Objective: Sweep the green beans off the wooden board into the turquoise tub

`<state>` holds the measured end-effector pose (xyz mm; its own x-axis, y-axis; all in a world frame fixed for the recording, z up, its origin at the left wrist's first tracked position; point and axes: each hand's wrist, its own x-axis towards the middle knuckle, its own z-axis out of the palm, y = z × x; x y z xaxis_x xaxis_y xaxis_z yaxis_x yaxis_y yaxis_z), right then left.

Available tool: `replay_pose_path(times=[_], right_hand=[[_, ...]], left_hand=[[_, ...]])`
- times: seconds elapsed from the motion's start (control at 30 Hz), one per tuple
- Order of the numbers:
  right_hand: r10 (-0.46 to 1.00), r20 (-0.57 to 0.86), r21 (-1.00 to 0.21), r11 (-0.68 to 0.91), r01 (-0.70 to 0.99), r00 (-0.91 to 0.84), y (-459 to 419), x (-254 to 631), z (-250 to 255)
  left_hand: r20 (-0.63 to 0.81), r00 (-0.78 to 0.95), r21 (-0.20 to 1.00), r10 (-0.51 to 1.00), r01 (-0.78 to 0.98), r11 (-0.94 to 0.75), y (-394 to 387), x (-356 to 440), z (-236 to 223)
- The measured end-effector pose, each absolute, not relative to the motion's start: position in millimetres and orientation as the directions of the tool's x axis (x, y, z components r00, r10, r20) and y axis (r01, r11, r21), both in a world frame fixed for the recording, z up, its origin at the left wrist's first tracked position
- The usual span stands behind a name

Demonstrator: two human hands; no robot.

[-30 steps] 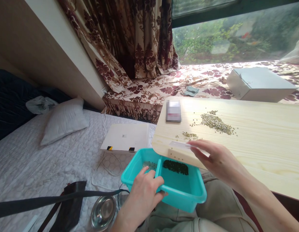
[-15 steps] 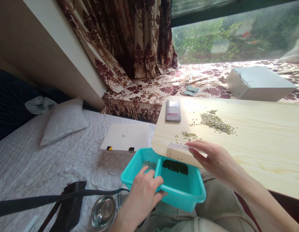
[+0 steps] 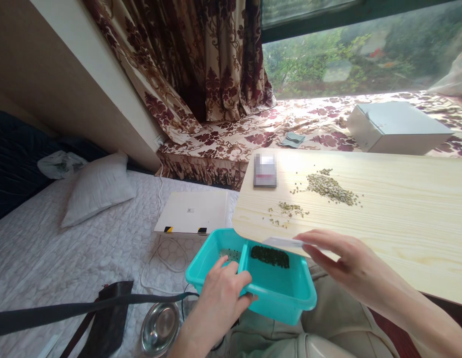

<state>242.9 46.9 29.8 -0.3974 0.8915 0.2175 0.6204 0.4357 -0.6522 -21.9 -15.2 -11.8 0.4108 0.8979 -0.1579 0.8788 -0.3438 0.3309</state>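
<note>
A turquoise two-compartment tub (image 3: 286, 290) sits over my lap, against the table's near edge. My left hand (image 3: 224, 293) grips its front wall near the divider, fingers curled over the rim. Dark green beans (image 3: 270, 257) lie in the right compartment; a few small bits (image 3: 231, 255) show in the left one. A thin whitish card (image 3: 281, 242) is pinched in my right hand (image 3: 340, 253), held along the table edge above the tub's back rim. On the table, scattered greenish beans (image 3: 288, 210) lie beyond the card, with a larger bean pile (image 3: 333, 187) behind.
The pale wooden table (image 3: 402, 219) carries a small blurred-out box (image 3: 265, 170) at its far left corner. A white box (image 3: 402, 127) stands on the window ledge. Left are a flat white box (image 3: 193, 211), a metal bowl (image 3: 160, 328) and a black strap (image 3: 104, 302).
My right hand has drawn the card toward me, to the table edge over the tub. The few beans near that edge no longer show on the table. My left hand stays put.
</note>
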Motion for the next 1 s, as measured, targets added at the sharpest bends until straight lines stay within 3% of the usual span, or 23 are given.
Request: replay_pose_path(times=[0.13,0.27,1.0], right_hand=[[0.938,0.279,-0.540,0.330,0.775,-0.205,56.4,263.4,25.8],[0.949,0.278,-0.468,0.271,0.841,-0.151,63.1,272.9,19.6],[0.939,0.266,-0.522,0.330,0.787,-0.218,70.1,262.4,22.0]], left_hand=[[-0.148,0.421,0.344,0.895,0.870,-0.353,-15.7,-19.2,-15.1],[-0.132,0.432,0.348,0.892,0.863,-0.367,-16.8,-16.9,-17.9],[-0.116,0.449,0.355,0.886,0.852,-0.385,-15.2,-13.3,-18.9]])
